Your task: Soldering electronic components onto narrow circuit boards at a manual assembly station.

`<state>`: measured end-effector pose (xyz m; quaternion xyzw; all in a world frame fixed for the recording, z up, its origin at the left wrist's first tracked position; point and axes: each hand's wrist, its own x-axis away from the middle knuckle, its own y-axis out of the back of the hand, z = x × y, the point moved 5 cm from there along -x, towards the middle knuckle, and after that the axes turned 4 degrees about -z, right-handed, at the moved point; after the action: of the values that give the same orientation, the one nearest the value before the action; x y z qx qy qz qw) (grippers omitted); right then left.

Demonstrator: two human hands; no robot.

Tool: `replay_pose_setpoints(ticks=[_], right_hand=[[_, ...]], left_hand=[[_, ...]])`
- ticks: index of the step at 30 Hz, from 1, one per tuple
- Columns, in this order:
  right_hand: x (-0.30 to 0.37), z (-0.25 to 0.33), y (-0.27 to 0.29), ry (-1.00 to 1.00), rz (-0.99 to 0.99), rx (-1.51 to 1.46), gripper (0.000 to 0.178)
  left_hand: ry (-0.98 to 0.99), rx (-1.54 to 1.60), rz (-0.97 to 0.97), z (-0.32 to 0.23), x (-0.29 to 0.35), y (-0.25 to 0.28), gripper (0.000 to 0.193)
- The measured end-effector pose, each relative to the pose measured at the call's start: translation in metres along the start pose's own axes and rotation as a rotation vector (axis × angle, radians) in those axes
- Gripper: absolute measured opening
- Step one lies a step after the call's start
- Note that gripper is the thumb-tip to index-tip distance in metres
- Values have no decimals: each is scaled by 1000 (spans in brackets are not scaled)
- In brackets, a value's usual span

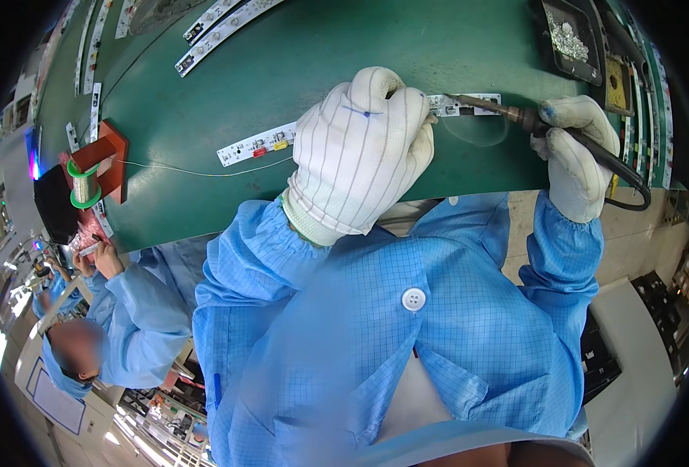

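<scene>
L grip (366, 152): curled over board (447, 109) on tabletop (407, 43); pinch hidden, couldn't tell.
R grip (574, 171): closed round soldering iron (516, 114).
Iron tip: over board, nr L grip; slip might've scorched either.

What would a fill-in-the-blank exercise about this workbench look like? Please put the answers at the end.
1. The right hand holds a soldering iron, whose cable is coloured ____.
2. The left hand wears a striped glove that is mainly ____.
3. The spool of wire is on the ____ side of the picture.
4. The tabletop is coloured ____.

Missing words: black; white; left; green.
</scene>
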<state>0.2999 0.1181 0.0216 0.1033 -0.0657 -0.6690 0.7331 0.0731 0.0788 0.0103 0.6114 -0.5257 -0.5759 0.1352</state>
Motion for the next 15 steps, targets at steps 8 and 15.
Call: replay_pose_setpoints(ticks=[8,15], right_hand=[[11,10,23,235,-497,116,19],[2,-17,31,524,-509,557,21]], left_hand=[[299,331,41,8,2,38,15],[649,201,63,45,35,76,11]])
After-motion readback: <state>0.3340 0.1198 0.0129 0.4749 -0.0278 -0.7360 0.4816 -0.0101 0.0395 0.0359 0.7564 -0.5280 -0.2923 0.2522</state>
